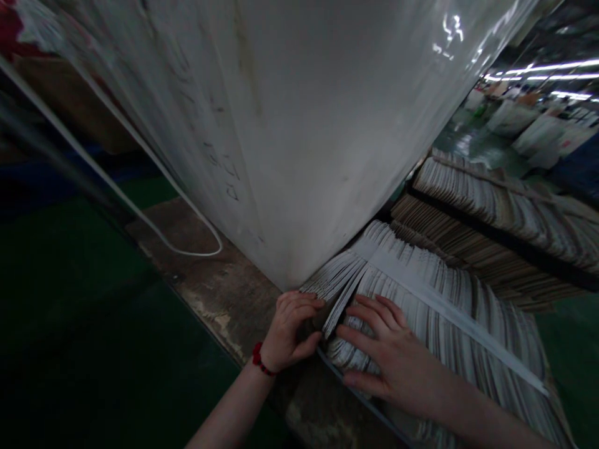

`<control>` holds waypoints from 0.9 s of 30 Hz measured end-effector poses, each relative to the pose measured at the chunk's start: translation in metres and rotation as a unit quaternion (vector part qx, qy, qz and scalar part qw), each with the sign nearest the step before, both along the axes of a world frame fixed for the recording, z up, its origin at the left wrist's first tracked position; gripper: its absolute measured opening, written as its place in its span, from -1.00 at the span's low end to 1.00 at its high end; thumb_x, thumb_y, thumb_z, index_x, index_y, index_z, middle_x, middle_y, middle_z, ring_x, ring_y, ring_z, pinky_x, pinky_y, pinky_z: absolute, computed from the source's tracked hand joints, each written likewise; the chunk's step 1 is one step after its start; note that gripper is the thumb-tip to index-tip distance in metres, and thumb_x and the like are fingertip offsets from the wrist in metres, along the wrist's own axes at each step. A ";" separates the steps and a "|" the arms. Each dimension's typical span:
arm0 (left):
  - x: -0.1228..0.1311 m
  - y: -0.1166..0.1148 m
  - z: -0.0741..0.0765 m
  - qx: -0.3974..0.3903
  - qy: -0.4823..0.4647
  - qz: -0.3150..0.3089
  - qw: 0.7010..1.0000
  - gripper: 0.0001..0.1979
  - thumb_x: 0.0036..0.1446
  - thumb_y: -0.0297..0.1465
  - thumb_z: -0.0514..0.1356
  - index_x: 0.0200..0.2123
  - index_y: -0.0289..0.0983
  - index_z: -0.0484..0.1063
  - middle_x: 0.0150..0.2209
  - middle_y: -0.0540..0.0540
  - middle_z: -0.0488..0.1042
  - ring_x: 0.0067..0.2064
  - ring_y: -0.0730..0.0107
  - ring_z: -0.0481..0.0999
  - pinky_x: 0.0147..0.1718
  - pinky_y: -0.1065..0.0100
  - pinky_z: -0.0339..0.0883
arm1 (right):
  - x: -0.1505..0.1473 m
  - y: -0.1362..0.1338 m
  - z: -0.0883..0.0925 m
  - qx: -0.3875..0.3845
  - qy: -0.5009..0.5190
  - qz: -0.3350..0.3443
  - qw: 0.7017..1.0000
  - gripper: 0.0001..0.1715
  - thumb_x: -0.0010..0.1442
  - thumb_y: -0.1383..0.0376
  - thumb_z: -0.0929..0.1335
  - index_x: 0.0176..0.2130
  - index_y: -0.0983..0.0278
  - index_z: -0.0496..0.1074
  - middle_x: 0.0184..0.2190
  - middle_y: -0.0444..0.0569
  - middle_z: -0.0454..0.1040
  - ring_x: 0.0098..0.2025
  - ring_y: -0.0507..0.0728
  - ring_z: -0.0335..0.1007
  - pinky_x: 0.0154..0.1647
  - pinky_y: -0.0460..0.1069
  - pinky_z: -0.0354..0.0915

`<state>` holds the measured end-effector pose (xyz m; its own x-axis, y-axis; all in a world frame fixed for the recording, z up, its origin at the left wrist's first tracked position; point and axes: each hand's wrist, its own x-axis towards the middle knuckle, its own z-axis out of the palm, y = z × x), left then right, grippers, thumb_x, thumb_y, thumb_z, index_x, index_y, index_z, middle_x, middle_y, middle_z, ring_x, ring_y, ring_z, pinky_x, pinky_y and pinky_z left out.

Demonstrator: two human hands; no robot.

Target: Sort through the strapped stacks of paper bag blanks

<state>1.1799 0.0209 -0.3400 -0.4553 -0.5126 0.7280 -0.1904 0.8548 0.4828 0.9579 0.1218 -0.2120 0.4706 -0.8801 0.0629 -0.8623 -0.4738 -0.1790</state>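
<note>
Bare hands work at lower centre: the left hand [292, 333] curls against a parted section of the fanned white paper stack [486, 312], and the right hand [388, 355] lies spread open on it. A white strap [458, 321] crosses the stack, with brown card stacks [482, 249] behind.

Dark handwritten marks [223, 169] run down the white sack [285, 143] in a slanted column, too faint and skewed to read with certainty. Nothing legible shows on the bundled sheets [449, 318] or their white strap [452, 312].
</note>
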 end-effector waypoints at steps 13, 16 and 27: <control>0.000 -0.001 0.001 -0.006 -0.007 -0.003 1.000 -0.73 0.15 -0.33 0.24 -0.08 -0.18 0.29 -0.08 -0.14 0.56 0.06 0.17 0.46 0.09 0.04 0.19 | -0.002 0.002 -0.001 -0.012 0.024 0.013 1.000 -0.33 0.26 -0.17 0.26 0.23 0.02 0.27 0.34 -0.09 0.17 0.38 0.31 -0.04 0.36 0.35 -0.11; 0.000 -0.001 0.000 -0.006 -0.004 0.000 1.000 -0.72 0.14 -0.33 0.24 -0.08 -0.16 0.29 -0.09 -0.12 0.56 0.05 0.17 0.47 0.08 0.04 0.21 | -0.003 0.002 0.000 -0.007 0.025 0.015 1.000 -0.34 0.27 -0.17 0.25 0.23 0.03 0.27 0.33 -0.05 0.19 0.39 0.29 -0.06 0.38 0.34 -0.18; 0.000 -0.002 0.004 -0.009 -0.004 -0.005 1.000 -0.64 0.17 -0.14 0.23 -0.05 -0.16 0.28 -0.11 -0.13 0.57 0.02 0.15 0.50 0.08 0.08 0.18 | -0.002 -0.010 0.000 0.061 -0.033 0.018 0.997 -0.35 0.18 -0.10 0.35 0.12 0.19 0.32 0.14 0.07 0.35 0.24 0.29 0.16 0.23 0.24 0.02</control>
<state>1.1795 0.0192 -0.3365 -0.4668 -0.4950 0.7328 -0.1850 0.8650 0.4665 0.9562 0.1118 -0.2118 0.5007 -0.8655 -0.0107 -0.8291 -0.4760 -0.2934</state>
